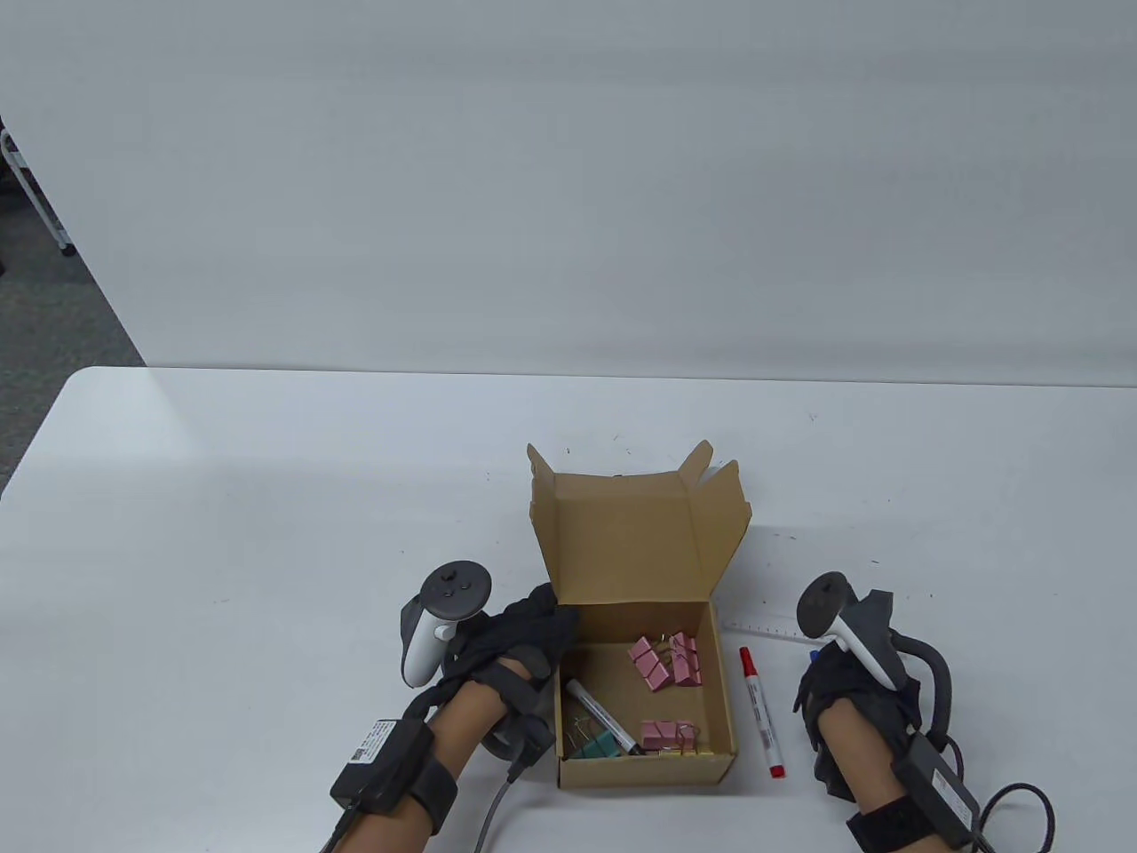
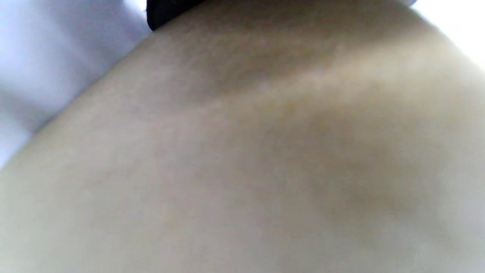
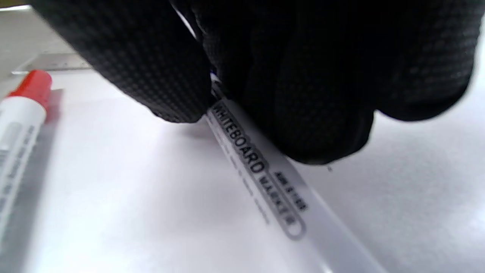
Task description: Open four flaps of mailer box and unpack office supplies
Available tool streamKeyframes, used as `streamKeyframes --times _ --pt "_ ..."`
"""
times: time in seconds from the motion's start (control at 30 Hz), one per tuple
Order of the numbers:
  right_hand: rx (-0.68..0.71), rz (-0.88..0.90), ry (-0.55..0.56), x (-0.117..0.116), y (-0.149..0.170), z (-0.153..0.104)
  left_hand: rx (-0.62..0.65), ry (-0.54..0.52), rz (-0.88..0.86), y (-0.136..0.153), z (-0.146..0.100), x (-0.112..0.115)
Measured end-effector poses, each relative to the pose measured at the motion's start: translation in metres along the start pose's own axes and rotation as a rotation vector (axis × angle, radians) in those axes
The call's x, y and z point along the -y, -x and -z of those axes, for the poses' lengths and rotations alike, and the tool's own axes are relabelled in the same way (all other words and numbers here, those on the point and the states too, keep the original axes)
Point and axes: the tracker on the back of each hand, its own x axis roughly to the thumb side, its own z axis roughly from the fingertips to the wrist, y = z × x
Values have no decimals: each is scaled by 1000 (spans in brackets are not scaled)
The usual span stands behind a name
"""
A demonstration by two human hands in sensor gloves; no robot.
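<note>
The brown mailer box [image 1: 646, 769] stands open with its lid [image 1: 622, 533] raised at the back. Inside lie pink binder clips [image 1: 664, 662], a green clip [image 1: 593, 745] and a black marker [image 1: 604, 716]. My left hand [image 1: 546, 617] holds the box's left wall near the back corner; in the left wrist view blurred cardboard [image 2: 265, 151] fills the frame. My right hand [image 1: 822, 668] is on the table right of the box and grips a white whiteboard marker [image 3: 261, 170] lying on the tabletop, pinched between my fingers [image 3: 310, 113]. Its blue tip [image 1: 813, 656] peeks out.
A red-capped marker [image 1: 762, 711] lies on the table between the box and my right hand; it also shows in the right wrist view [image 3: 19, 113]. A clear ruler [image 1: 764, 625] lies just beyond it. The white table [image 1: 266, 533] stretches left and back.
</note>
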Motion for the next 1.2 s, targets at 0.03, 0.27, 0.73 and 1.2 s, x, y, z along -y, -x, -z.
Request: streamKeyframes --times 0.03,0.27,0.73,1.2 --pt "-4 -12 12 -1 -2 0 0 0 0 0 0 0" --pt "-11 -64 22 -2 -8 -5 0 -2 0 0 0 0" --pt "734 217 99 68 -132 -120 -2 -2 2 0 0 0" --pt "520 -141 -210 -11 -229 -57 0 -3 3 0 0 0"
